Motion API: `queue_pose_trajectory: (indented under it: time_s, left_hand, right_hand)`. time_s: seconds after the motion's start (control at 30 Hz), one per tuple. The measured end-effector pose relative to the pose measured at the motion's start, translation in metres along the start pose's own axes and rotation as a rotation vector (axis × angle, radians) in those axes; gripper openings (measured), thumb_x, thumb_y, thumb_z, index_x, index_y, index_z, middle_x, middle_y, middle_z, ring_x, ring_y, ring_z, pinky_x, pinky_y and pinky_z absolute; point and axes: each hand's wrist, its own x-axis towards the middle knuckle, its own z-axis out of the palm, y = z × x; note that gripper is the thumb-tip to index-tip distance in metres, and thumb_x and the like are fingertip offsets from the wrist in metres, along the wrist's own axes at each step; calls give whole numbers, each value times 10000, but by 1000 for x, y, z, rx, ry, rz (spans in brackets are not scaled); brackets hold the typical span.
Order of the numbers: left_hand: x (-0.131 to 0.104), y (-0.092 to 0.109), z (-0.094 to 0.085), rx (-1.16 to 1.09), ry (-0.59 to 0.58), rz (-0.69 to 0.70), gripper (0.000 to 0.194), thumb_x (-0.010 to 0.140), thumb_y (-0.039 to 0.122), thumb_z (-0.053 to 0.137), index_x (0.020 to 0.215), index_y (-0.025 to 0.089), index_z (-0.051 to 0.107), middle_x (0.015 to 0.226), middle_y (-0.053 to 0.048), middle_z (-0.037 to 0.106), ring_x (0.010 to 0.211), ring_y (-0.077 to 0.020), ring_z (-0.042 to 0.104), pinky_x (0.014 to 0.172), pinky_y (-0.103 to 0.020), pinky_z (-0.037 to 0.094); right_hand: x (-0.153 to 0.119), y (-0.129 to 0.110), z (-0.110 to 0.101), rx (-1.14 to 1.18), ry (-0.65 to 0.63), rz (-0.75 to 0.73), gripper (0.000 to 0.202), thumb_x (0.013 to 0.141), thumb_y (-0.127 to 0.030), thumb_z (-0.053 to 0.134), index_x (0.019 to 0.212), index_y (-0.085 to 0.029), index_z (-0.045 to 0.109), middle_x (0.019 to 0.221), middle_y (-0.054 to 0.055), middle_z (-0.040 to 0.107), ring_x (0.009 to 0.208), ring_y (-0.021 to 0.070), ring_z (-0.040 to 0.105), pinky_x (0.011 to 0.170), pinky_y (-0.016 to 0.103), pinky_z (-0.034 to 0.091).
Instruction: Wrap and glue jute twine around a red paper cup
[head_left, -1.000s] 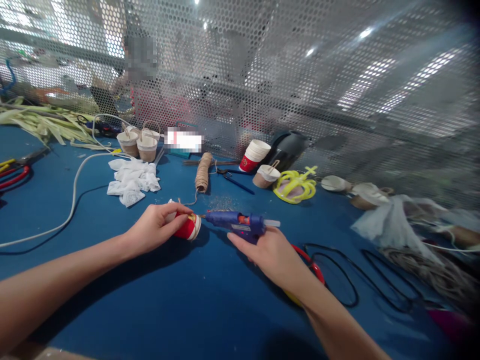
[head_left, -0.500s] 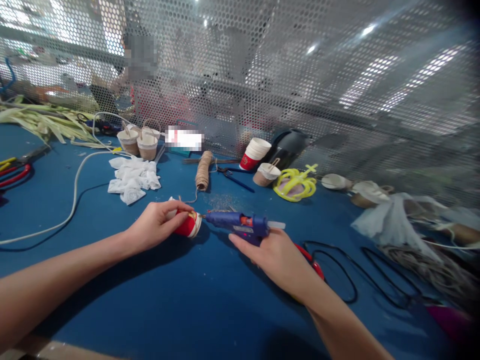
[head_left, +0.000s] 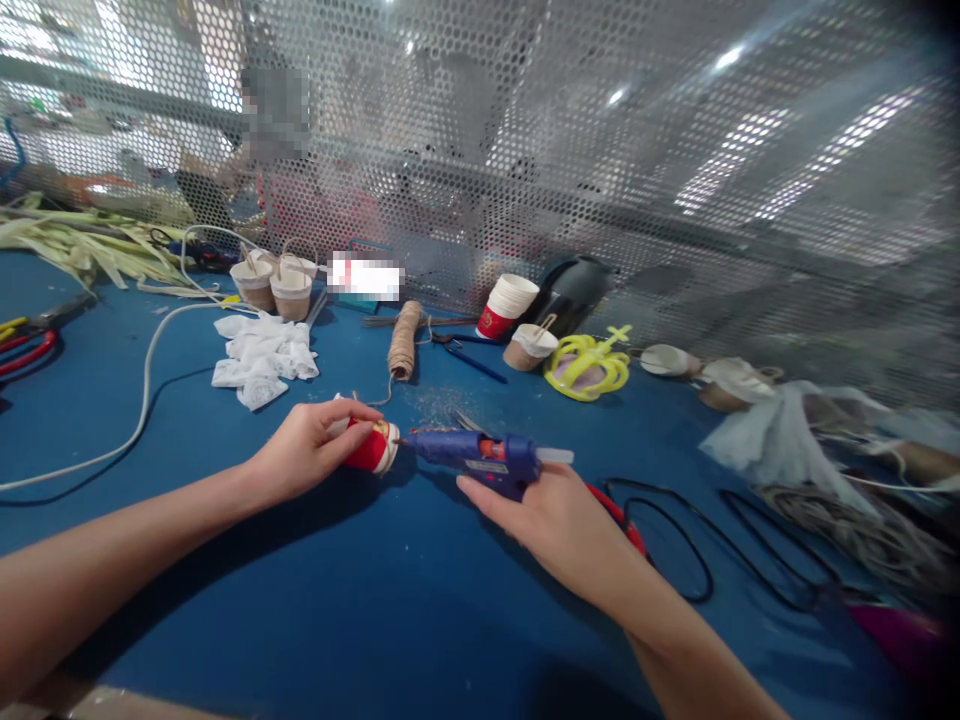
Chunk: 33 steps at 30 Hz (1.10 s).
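My left hand (head_left: 319,445) is closed around a red and white paper cup (head_left: 371,450) lying on its side on the blue table. Twine (head_left: 382,401) runs from near the cup back to a twine spool (head_left: 403,340). In my right hand (head_left: 544,510) is a blue hot glue gun (head_left: 476,452), with a clear glue stick poking out of its rear. Its nozzle points left, right by the cup's rim; whether the two touch I cannot tell. Part of the grip and trigger is hidden by my fingers.
Behind lie crumpled white lace fabric (head_left: 264,355), twine-wrapped cups (head_left: 291,293), blue-handled pliers (head_left: 469,355), stacked paper cups (head_left: 508,305) and a yellow crown (head_left: 589,368). A black cord (head_left: 675,530) loops at right, beneath white netting (head_left: 799,440). Red-handled scissors (head_left: 34,345) lie at left. A perforated metal screen (head_left: 450,130) stands behind.
The glue gun's nozzle has shifted slightly left and down along the cup's rim. My left hand still holds the cup in nearly the same spot.
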Motion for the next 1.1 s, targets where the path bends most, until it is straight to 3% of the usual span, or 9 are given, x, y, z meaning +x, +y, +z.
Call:
queue_pose_trajectory:
  time_s: [0.4, 0.6, 0.73, 0.87, 1.1]
  left_hand:
    - [1, 2, 0, 11, 9, 20, 319, 819, 348, 444, 957, 135, 638, 902, -72, 689, 763, -173, 623, 672, -267, 494]
    - [1, 1, 1, 16, 22, 11, 303, 814, 324, 445, 945, 135, 642, 862, -59, 698, 738, -166, 627, 664, -260, 496]
    - [0, 4, 1, 10, 12, -2, 308, 809, 321, 444, 946, 129, 641, 864, -62, 703, 725, -161, 628, 666, -255, 495]
    - [1, 3, 2, 5, 22, 14, 297, 808, 324, 443, 929, 139, 643, 887, -65, 701, 736, -162, 631, 663, -255, 497]
    - [1, 0, 1, 28, 17, 6, 303, 814, 334, 446, 941, 140, 640, 866, -64, 703, 753, -173, 633, 656, -250, 491]
  right_hand:
    - [-2, 2, 0, -30, -15, 36, 147, 758, -317, 542, 740, -198, 627, 680, -9, 665, 633, 155, 593, 595, 229, 472]
    - [7, -2, 0, 12, -22, 133, 243, 753, -316, 527, 550, -189, 565, 389, -36, 511, 408, 120, 489, 470, 232, 411]
    - [14, -2, 0, 38, -66, 227, 353, 760, -315, 524, 433, -195, 462, 323, -41, 447, 358, 104, 454, 441, 224, 386]
    - [17, -2, 1, 33, -71, 245, 325, 756, -306, 531, 457, -189, 481, 330, -40, 457, 353, 103, 453, 446, 225, 386]
    - [9, -1, 0, 26, -19, 139, 236, 749, -333, 525, 578, -187, 598, 354, -44, 477, 399, 130, 485, 479, 241, 404]
